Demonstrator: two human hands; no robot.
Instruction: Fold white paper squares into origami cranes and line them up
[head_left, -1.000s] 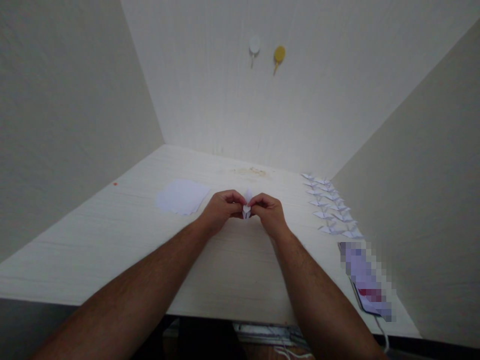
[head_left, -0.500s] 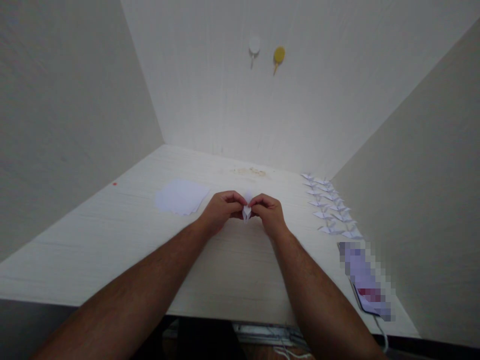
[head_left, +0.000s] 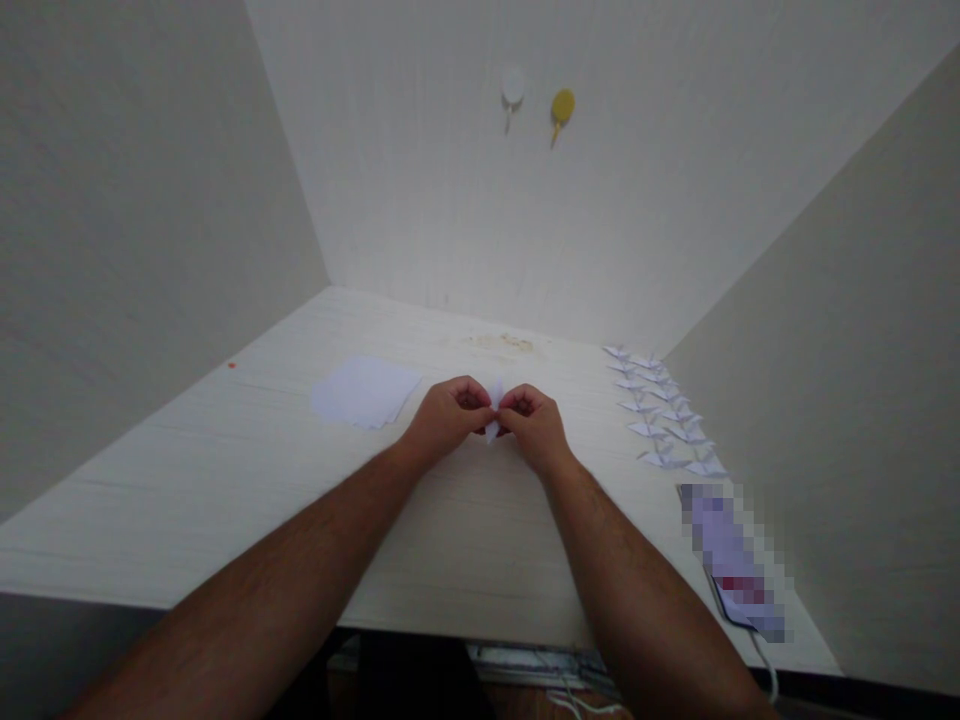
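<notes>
Both my hands meet over the middle of the pale wooden table [head_left: 225, 470]. My left hand [head_left: 444, 418] and my right hand [head_left: 534, 425] each pinch one side of a small white folded paper piece [head_left: 493, 412], fingers curled closed on it. Only a narrow strip of the paper shows between my fingertips; the rest is hidden by my fingers. A stack of white paper sheets [head_left: 364, 391] lies on the table just left of my left hand.
Two rows of several small folded white paper figures [head_left: 664, 415] line the table's right side. A blurred-out flat device [head_left: 731, 555] with a cable lies at the near right edge. Walls close in on three sides; two hooks [head_left: 536, 105] hang on the back wall.
My fingers have closed further over the paper piece, so less of it shows than before. My hands have shifted very slightly up in the view.
</notes>
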